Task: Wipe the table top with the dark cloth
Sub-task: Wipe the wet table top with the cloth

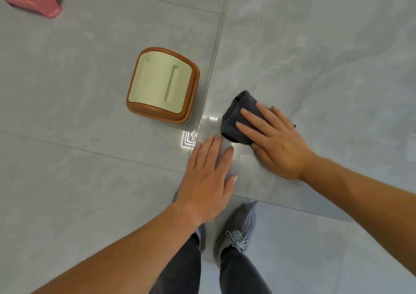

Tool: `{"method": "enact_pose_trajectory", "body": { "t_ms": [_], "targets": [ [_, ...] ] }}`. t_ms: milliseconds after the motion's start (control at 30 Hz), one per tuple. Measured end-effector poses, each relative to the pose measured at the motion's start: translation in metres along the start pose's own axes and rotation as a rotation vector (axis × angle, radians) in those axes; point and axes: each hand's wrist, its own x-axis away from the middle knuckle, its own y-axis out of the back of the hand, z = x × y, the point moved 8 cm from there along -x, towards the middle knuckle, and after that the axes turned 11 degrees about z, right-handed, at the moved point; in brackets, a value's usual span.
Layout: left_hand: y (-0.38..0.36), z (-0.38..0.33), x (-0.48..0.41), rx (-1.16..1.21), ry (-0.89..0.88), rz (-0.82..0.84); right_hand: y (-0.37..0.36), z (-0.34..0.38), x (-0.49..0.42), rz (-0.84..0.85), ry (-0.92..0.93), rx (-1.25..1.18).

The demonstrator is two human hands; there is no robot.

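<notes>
The bench [315, 46] is glossy grey stone-look, filling the right of the frame. On it, right of centre, the soft, bunched dark cloth [236, 118] lies under the right hand [273, 138], fingers flat and spread. The left hand [207, 179] rests open, palm down, at the bench's lower-left corner, near the cloth.

Bare forearms, no sleeves, left hand [206, 181] and right hand [276, 140] without rings or watch, dark grey trousers [243, 275], grey knit lace-up sneakers [238, 228]
</notes>
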Motion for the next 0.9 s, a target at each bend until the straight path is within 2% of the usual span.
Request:
{"method": "enact_pose_trajectory", "body": {
  "t_ms": [67, 167, 233, 300, 433, 500, 567, 667, 767, 833, 900],
  "targets": [
    [-0.003, -0.001, -0.001, -0.038, 0.008, 0.012, 0.008, -0.033, 0.004, -0.019, -0.08, -0.004],
    [-0.007, -0.001, -0.001, -0.066, 0.023, 0.031, 0.023, -0.087, 0.008, -0.089, -0.388, -0.145],
    [-0.007, -0.002, -0.001, -0.047, 0.026, 0.021, 0.021, -0.084, 0.012, -0.135, -0.493, -0.212],
    [-0.005, -0.003, -0.001, -0.026, 0.025, 0.004, 0.009, -0.053, 0.024, -0.172, -0.48, -0.216],
    [0.0, -0.001, 0.0, 0.087, 0.023, -0.044, -0.03, 0.019, 0.072, -0.103, -0.154, -0.107],
    [0.003, 0.001, 0.001, 0.128, 0.018, -0.075, -0.038, 0.018, 0.088, -0.046, -0.057, -0.062],
    [0.007, 0.005, 0.003, 0.158, 0.017, -0.116, -0.03, -0.002, 0.086, -0.067, -0.126, -0.071],
    [0.018, 0.016, -0.001, 0.201, 0.009, -0.191, -0.013, -0.033, 0.076, -0.146, -0.38, -0.215],
    [0.032, 0.037, -0.026, 0.17, 0.054, -0.197, -0.017, -0.018, 0.076, -0.217, -0.554, -0.318],
    [0.04, 0.051, -0.053, 0.125, 0.083, -0.146, -0.027, 0.014, 0.08, -0.244, -0.546, -0.32],
    [0.05, 0.06, -0.083, 0.112, 0.059, -0.101, -0.041, 0.054, 0.083, -0.229, -0.446, -0.281]
  ]
}}
